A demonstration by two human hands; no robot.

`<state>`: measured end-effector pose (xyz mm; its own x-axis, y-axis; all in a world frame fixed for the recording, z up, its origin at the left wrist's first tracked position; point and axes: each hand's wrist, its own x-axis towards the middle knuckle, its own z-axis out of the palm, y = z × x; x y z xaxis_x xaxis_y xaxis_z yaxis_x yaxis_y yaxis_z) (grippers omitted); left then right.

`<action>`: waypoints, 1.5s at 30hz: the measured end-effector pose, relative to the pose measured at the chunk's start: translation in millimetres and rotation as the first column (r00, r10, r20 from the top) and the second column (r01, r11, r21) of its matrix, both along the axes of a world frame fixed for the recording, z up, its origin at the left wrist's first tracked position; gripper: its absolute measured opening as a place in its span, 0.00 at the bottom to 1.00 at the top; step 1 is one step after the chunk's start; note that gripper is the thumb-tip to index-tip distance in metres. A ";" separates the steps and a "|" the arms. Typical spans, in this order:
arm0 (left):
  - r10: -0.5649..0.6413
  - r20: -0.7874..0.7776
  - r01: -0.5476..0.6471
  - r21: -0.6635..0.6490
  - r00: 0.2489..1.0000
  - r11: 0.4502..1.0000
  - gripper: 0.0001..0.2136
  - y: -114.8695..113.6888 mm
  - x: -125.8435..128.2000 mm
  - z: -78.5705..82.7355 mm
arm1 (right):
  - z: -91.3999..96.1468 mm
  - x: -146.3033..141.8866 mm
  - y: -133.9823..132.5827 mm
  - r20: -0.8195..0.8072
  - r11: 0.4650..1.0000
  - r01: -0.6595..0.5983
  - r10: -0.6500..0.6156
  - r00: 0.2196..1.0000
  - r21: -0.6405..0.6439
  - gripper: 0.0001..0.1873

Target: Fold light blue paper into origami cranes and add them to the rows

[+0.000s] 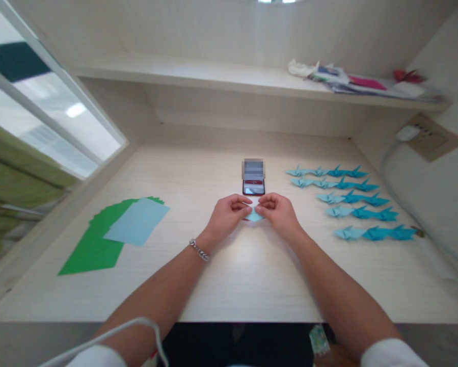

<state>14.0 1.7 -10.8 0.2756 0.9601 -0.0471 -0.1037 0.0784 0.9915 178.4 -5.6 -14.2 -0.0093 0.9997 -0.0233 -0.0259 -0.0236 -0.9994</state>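
Both hands meet at the middle of the desk around a small folded piece of light blue paper (254,216). My left hand (231,213) pinches its left side between thumb and fingers. On the right side, my right hand (277,210) pinches it the same way. The fingers hide part of the paper, so its exact fold cannot be made out. Just beyond the hands lies a phone (253,187) with its screen lit. Rows of blue folded paper cranes (351,198) stand to the right, shading from pale to deeper blue.
Fanned green paper sheets (95,250) lie at the left, with a light blue sheet (139,221) on top. A shelf (213,74) spans the back, holding papers (366,84). A white cable (389,153) runs from the wall socket (435,136) at the right.
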 end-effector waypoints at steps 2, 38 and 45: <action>0.015 -0.019 -0.014 0.038 1.000 0.999 0.10 1.1 -0.6 -1.4 | 0.7 0.2 -0.7 -0.023 0.999 -0.032 0.032 0.999 -0.042 0.16; 0.194 -0.324 -0.054 0.395 0.926 0.917 0.11 -7.2 -0.5 4.9 | -10.1 -2.8 3.2 0.120 0.998 0.052 -0.054 0.991 0.019 0.17; 0.277 -0.325 -0.123 0.423 0.904 0.898 0.10 -3.2 -6.1 10.1 | -9.6 1.1 2.9 0.192 0.998 -0.052 0.046 0.980 0.026 0.10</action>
<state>7.9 -1.5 -0.7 0.1122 0.9543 0.2768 0.3021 -0.2982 0.9054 179.5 -2.7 -23.8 -0.0570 0.9984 0.0014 0.1664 0.0109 -0.9860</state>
